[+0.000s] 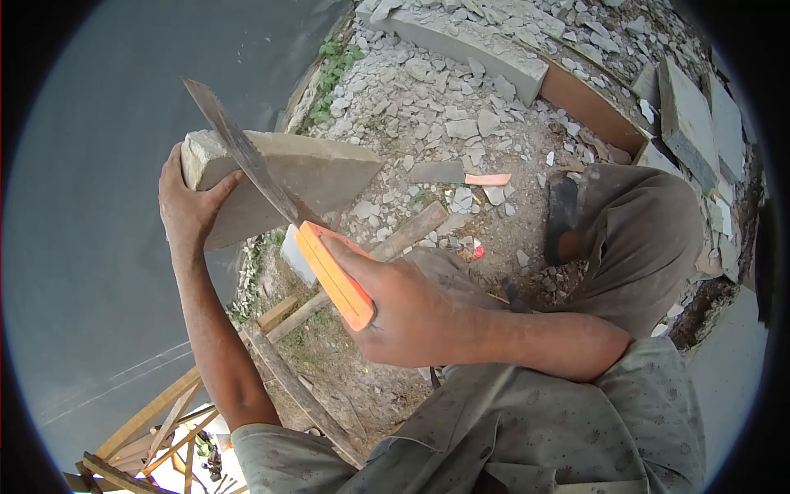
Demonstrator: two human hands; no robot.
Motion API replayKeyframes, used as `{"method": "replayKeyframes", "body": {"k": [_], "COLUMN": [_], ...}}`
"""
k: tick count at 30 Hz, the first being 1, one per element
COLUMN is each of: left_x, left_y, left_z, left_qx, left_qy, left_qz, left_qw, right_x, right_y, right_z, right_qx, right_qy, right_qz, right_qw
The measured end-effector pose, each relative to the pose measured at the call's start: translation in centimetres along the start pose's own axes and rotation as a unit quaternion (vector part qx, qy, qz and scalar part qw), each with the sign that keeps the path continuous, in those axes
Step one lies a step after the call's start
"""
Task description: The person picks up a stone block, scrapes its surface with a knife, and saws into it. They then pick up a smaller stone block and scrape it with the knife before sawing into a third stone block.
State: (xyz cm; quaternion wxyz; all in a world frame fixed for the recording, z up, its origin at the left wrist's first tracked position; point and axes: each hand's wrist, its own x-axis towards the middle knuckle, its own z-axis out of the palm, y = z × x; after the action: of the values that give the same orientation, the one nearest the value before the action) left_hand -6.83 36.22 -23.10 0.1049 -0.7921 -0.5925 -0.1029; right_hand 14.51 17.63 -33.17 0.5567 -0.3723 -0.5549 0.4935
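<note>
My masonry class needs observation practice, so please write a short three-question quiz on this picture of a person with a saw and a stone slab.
1. True or false: the left hand grips the end of the stone slab.
2. The handsaw in the right hand has a handle that is: A blue, B orange, C black.
3. What litters the ground beyond the slab?
Key: 1 true; 2 B; 3 stone chips.

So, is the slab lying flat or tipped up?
Tipped up: left hand grips the slab on edge, thumb across its face.
</note>
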Motion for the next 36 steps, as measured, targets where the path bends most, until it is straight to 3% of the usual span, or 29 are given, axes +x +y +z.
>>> {"method": "replayKeyframes", "body": {"k": [2,4,5,8,15,17,19,21,26,29,31,33,36], "left_x": [-0.1,-0.3,-0.8,-0.7,-1.1,-1.4,-1.6,-1.6,-0.3,0.1,0.6,1.0,2.4], "left_y": [0.8,1.0,0.7,0.1,1.0,0.9,1.6,1.2,-0.3,1.2,1.2,0.3,-2.9], "left_z": [-0.3,0.0,-0.1,0.4,-0.4,0.0,-0.6,-0.4,0.0,0.1,0.6,0.4,-0.1], "left_qx": [0.020,0.032,0.033,0.017,0.019,0.012,0.019,0.017,-0.022,0.001,0.028,0.001,-0.054], "left_qy": [0.006,0.025,0.020,0.016,0.023,0.008,0.003,0.008,0.000,0.007,0.022,0.006,-0.006], "left_qz": [0.007,0.005,0.010,0.015,0.017,0.013,0.014,0.012,0.008,0.035,0.059,0.009,-0.022], "left_qw": [1.000,0.999,0.999,1.000,0.999,1.000,1.000,1.000,1.000,0.999,0.998,1.000,0.998], "right_x": [0.3,4.3,5.1,1.2,3.8,1.2,1.6,5.7,1.8,8.0,10.3,8.7,4.1], "right_y": [0.7,-0.4,-0.7,0.4,3.4,4.0,4.0,4.3,6.6,13.0,17.5,19.1,27.1], "right_z": [0.2,-1.9,-2.5,-1.0,-1.5,-0.3,0.0,-0.9,0.7,0.4,-1.0,-4.6,-12.0], "right_qx": [-0.014,0.006,-0.038,-0.021,0.006,-0.023,-0.018,0.003,-0.069,-0.085,-0.141,-0.314,-0.464], "right_qy": [0.011,-0.083,-0.104,-0.022,-0.052,-0.003,-0.015,-0.098,-0.030,-0.010,-0.022,-0.049,-0.039], "right_qz": [-0.012,0.114,0.124,0.015,0.064,-0.005,0.019,0.124,0.055,0.107,0.124,0.142,0.063], "right_qw": [1.000,0.990,0.986,0.999,0.997,1.000,1.000,0.987,0.996,0.991,0.982,0.937,0.883]}}
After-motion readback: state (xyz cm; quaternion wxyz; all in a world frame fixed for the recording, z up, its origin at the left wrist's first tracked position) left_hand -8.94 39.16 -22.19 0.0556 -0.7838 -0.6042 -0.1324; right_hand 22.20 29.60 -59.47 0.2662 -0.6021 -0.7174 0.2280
